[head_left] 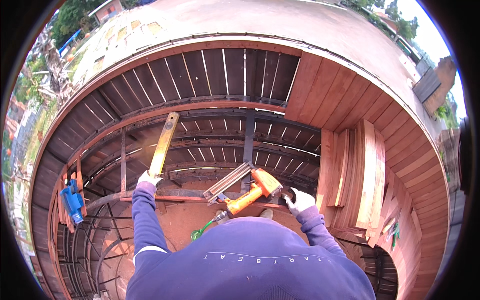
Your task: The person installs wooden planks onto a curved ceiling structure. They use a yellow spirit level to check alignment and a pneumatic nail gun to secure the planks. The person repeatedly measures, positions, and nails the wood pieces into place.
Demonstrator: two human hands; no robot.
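bright even daylight, washed-out sky at upper right, soft shadows, strong fisheye bending, dark rim

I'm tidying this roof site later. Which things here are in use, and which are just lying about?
In use: yellow level held by left hand; right hand resting on the frame beside the orange nail gun.
Lying about: blue tool; stacked boards; green hose.

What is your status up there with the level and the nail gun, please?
Left hand gripping yellow level. Right hand on dark rail, beside orange nail gun. Nothing between them.
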